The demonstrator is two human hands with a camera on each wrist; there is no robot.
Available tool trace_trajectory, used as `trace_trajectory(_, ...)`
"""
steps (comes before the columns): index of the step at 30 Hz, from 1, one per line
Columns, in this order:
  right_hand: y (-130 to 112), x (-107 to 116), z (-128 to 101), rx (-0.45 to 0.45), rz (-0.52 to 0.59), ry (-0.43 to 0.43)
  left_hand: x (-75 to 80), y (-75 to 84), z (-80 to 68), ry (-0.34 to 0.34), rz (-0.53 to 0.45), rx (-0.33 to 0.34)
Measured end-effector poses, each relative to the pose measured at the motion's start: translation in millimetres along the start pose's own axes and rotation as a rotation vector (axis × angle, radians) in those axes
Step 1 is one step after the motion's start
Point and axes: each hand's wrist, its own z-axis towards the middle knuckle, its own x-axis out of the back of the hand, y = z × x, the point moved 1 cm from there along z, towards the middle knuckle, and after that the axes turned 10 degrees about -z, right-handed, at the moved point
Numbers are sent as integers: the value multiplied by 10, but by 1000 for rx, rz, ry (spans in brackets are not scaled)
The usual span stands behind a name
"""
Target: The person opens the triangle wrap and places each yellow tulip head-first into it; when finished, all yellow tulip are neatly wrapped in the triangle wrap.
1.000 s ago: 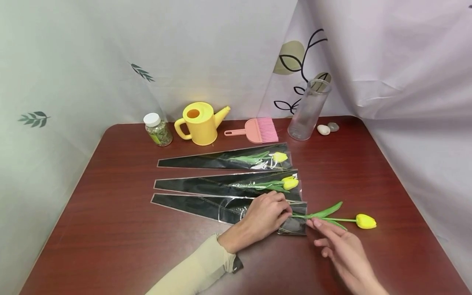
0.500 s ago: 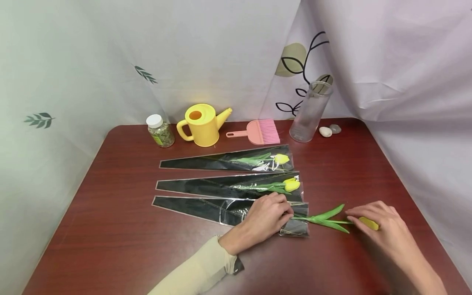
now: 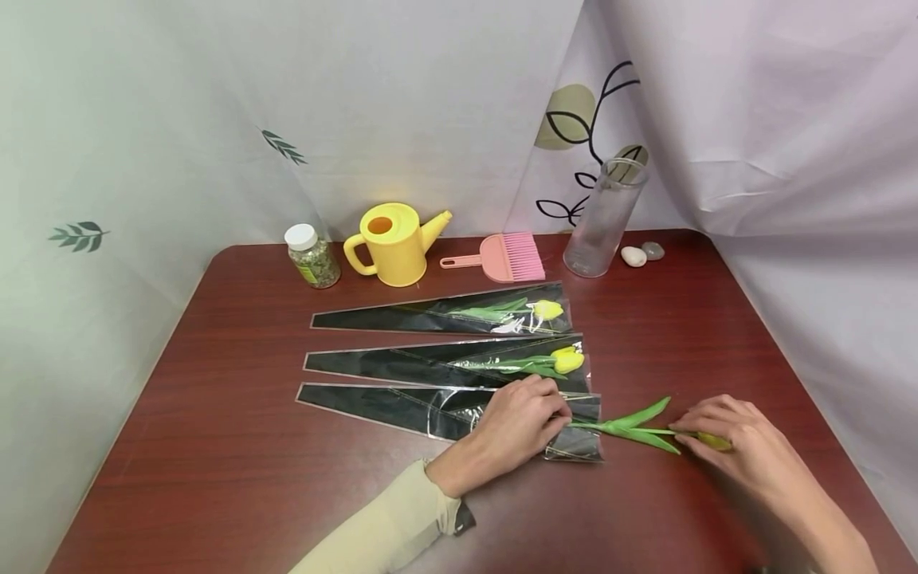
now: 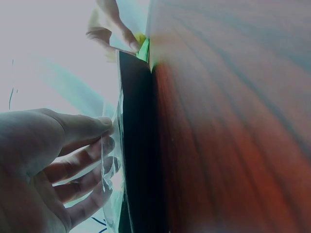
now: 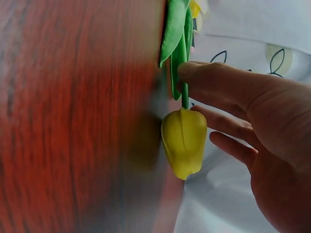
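Three black flower sleeves with clear fronts lie side by side on the table. The nearest sleeve (image 3: 373, 400) has its mouth toward the right, where my left hand (image 3: 518, 418) pinches the clear film (image 4: 112, 167) between thumb and fingers, lifted off the black backing. A yellow tulip (image 5: 184, 141) with green leaves (image 3: 631, 422) lies with its lower stem inside that mouth, leaves and bloom outside. My right hand (image 3: 746, 446) pinches the stem just below the bloom, which it mostly hides in the head view. The middle sleeve (image 3: 387, 363) and far sleeve (image 3: 387, 317) each contain a yellow tulip.
Along the back edge stand a white-lidded jar (image 3: 313, 257), a yellow watering can (image 3: 394, 247), a pink brush and dustpan (image 3: 502, 257) and a clear glass vase (image 3: 602, 223). Two pebbles (image 3: 634, 256) lie beside the vase. Curtains hang behind and at both sides.
My right hand has moved right, from near the sleeve's mouth to the stem below the bloom, and now pinches it. The left hand has kept its place on the film.
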Motion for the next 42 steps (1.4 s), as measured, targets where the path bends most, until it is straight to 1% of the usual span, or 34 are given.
trace_trajectory(5, 25, -16, 0, 30, 25, 5, -5, -2, -3, 8, 3, -4)
trace_trajectory(9, 38, -24, 15, 57, 72, 16, 2, 2, 0, 14, -6, -1)
trace_trajectory(12, 11, -37, 46, 51, 106, -2, 14, 11, 4, 22, -16, 1)
trace_trajectory(16, -89, -100, 137, 76, 161, 26, 21, 31, 12, 33, -49, 8)
trace_trajectory(19, -192, -167, 224, 122, 226, 60, 24, 57, 19, 41, -84, 11)
trace_trajectory(23, -315, -244, 311, 145, 313, 38, 39, 97, 30, 48, -105, 15)
trace_trajectory(27, -396, -308, 352, 143, 363, 17, 51, 122, 36, 48, -114, 26)
trace_trajectory(31, -449, -354, 375, 121, 380, -9, 53, 130, 38, 46, -120, 27)
trace_trajectory(36, -490, -374, 372, 83, 366, -39, 52, 128, 38, 43, -126, 26)
trace_trajectory(42, -494, -408, 347, 50, 350, -104, 46, 114, 30, 36, -121, 19)
